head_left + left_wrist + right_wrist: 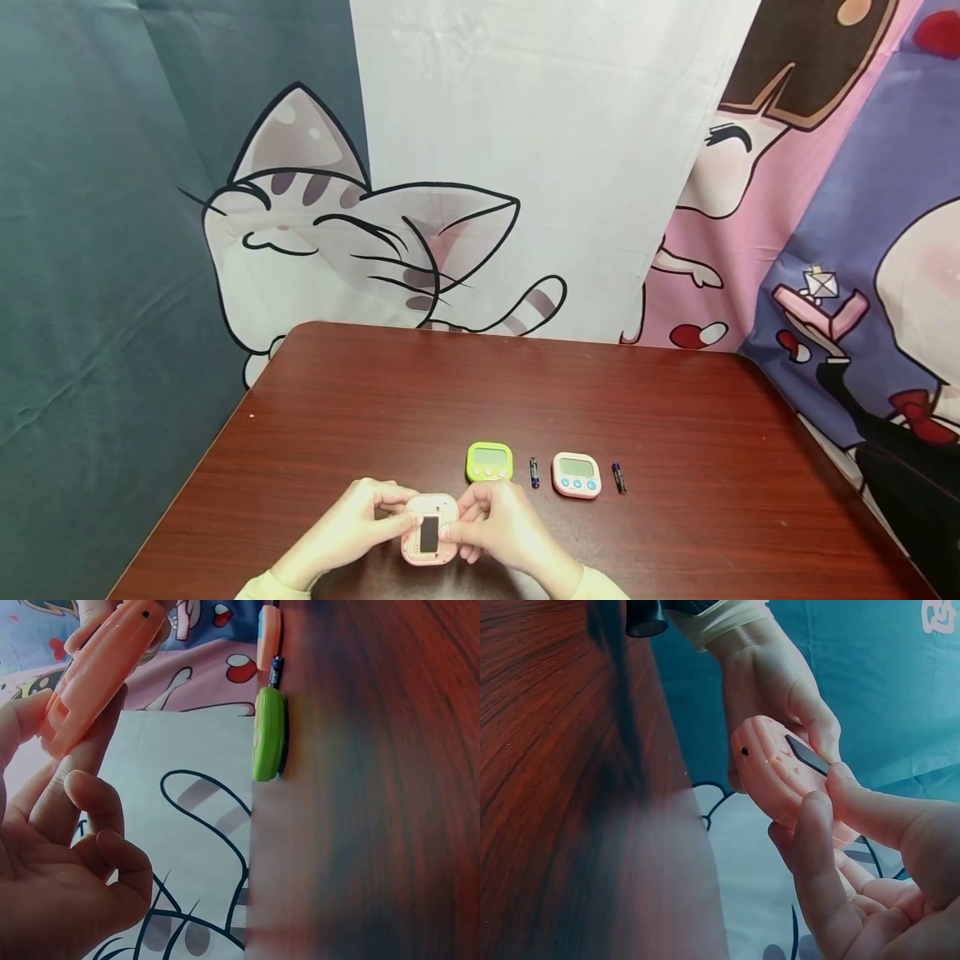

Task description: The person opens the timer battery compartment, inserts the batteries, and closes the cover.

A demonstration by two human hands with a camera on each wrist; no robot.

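Between both hands is a pink digital timer (433, 502), its back turned up with a black rectangular strip (429, 535) on it. My left hand (358, 518) pinches one side of it, thumb on the back near the strip. From the other side my right hand (501, 523) grips it, thumb also on the back. In the left wrist view the pink timer (101, 671) is seen edge-on, held off the table. The right wrist view shows the timer (765, 769) with the strip raised along its back; the timer's front is hidden.
Just beyond my right hand lies a green timer (490, 460), screen up. To its right are a small dark battery (534, 472), a pale pink timer (576, 476) with blue buttons, and another battery (618, 478). The brown table (480, 383) ends at a cartoon-printed cloth (570, 167).
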